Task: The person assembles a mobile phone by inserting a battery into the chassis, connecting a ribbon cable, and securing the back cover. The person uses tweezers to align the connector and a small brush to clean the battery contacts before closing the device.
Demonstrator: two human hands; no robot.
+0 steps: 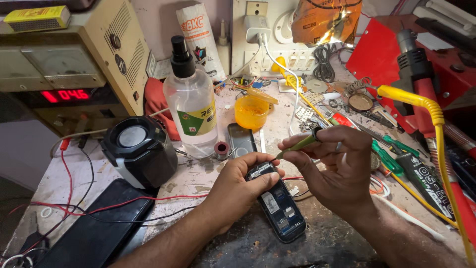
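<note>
Two bare hands work on an opened small black mobile phone (pixel 277 203) lying back-up on a stained, worn workbench (pixel 327 238).

The left hand (pixel 238 186) grips the upper end of the phone, fingers curled over its top edge and pressing it against the bench near the centre of the view. The right hand (pixel 337 168) pinches a slim green-handled tool (pixel 300 145) between thumb and fingertips, its tip touching the phone's exposed upper part just beside the left fingers. Behind the hands stand a clear plastic spray bottle with a black nozzle (pixel 191 106), a round orange plastic cup (pixel 251 111) and a second dark phone (pixel 241 139) lying flat. A black cylindrical speaker-like unit (pixel 139 149) sits to the left, in front of a beige bench power supply with a red digit display (pixel 69 64).
</note>
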